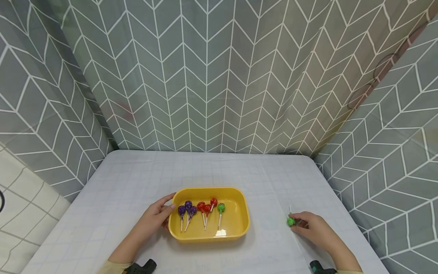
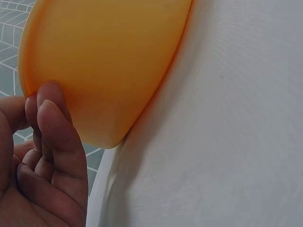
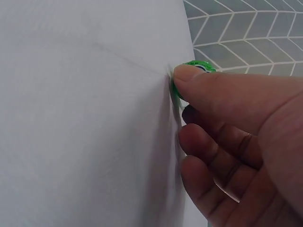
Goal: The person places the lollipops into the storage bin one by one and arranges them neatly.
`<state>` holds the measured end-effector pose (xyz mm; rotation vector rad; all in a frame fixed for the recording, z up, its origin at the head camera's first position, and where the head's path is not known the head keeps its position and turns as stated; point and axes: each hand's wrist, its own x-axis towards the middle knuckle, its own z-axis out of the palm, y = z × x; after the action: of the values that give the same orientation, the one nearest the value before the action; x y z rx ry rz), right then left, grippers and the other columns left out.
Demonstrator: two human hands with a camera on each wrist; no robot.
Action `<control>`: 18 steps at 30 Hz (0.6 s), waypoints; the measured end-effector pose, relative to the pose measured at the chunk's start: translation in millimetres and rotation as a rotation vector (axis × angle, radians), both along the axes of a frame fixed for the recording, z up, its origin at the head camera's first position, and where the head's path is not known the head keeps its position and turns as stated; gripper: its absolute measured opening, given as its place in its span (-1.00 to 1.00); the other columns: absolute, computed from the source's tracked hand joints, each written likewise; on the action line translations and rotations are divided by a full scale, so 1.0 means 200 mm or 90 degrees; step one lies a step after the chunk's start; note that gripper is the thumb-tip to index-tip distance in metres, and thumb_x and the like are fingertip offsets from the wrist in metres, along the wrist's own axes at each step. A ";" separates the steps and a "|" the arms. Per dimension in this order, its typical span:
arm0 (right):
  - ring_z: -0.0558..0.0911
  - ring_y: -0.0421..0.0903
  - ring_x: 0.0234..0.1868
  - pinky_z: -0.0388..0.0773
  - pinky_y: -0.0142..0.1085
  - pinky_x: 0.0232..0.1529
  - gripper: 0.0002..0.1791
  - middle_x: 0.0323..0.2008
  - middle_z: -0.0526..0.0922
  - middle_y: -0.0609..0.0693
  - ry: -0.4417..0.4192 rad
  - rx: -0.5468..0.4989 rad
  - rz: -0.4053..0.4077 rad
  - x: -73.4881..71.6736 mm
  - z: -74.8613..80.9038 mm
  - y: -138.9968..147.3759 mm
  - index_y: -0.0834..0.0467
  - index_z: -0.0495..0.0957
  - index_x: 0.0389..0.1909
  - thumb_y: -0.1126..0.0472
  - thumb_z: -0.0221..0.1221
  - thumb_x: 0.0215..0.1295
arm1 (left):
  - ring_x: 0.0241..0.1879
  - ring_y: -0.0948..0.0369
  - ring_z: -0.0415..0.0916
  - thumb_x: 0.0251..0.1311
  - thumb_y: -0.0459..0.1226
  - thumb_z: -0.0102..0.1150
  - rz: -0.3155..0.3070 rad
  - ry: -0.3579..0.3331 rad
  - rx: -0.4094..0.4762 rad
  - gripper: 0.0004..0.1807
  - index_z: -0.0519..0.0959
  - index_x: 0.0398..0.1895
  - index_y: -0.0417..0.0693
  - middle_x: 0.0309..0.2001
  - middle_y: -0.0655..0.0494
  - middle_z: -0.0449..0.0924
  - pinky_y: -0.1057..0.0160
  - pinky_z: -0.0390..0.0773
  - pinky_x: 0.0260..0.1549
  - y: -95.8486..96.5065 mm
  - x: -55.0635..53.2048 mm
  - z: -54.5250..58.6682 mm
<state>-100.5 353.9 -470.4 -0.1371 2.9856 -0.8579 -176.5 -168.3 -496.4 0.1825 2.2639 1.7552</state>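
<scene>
A yellow tray (image 1: 236, 219) sits on the table, its left end gripped by my left hand (image 1: 154, 217), thumb at the rim. Inside the tray, purple lollipops (image 1: 181, 210) lie at the left, red lollipops (image 1: 207, 208) in the middle, and one green lollipop (image 1: 221, 208) to their right. Well right of the tray, my right hand (image 1: 314, 227) pinches another green lollipop (image 1: 291, 222) by its head, low over the table; its white stick points away from me. In the right wrist view, the thumb partly hides the green wrapper (image 3: 203, 65).
A white cloth covers the table (image 1: 267, 179). Grey curtains (image 1: 219, 76) with white chevron lines hang behind it and along both sides. Pale tiles (image 1: 20, 198) show at the lower left.
</scene>
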 end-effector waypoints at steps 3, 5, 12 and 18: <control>0.48 -0.33 -0.40 0.49 -0.37 -0.40 -0.60 -0.32 0.58 -0.19 0.019 0.026 0.028 -0.01 0.00 0.00 0.12 0.69 0.02 0.14 0.42 0.13 | -0.55 0.05 0.51 0.46 -0.09 0.06 -0.002 0.000 0.003 -0.41 0.24 0.48 -0.01 -0.42 -0.12 0.59 0.15 0.61 -0.54 0.00 0.00 0.00; 0.45 -0.33 -0.41 0.47 -0.37 -0.43 -0.60 -0.31 0.55 -0.18 0.022 0.041 0.034 -0.02 0.01 -0.01 0.13 0.69 0.00 0.14 0.43 0.11 | -0.55 0.05 0.51 0.45 -0.09 0.06 -0.004 0.001 0.003 -0.41 0.25 0.47 0.00 -0.43 -0.12 0.59 0.15 0.61 -0.54 0.00 0.00 0.01; 0.44 -0.28 -0.35 0.46 -0.36 -0.40 -0.61 -0.22 0.55 -0.13 0.009 0.071 0.015 -0.03 0.02 -0.03 0.12 0.71 -0.03 0.16 0.45 0.08 | -0.54 0.03 0.52 0.46 -0.10 0.06 0.009 -0.006 -0.008 -0.46 0.28 0.46 0.10 -0.43 -0.11 0.60 0.12 0.62 -0.51 0.01 0.00 0.02; 0.60 -0.01 -0.09 0.57 -0.06 -0.10 -0.64 -0.08 0.60 -0.01 0.060 0.090 0.020 -0.04 0.02 -0.04 0.14 0.72 -0.06 0.13 0.44 0.11 | -0.54 0.02 0.52 0.46 -0.10 0.05 0.015 -0.007 -0.012 -0.46 0.28 0.46 0.13 -0.42 -0.11 0.61 0.13 0.62 -0.51 0.00 0.00 0.01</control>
<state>-109.2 346.4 -466.3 -0.2253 3.1089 -0.6526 -175.8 -167.6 -494.5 0.1428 2.2827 1.7406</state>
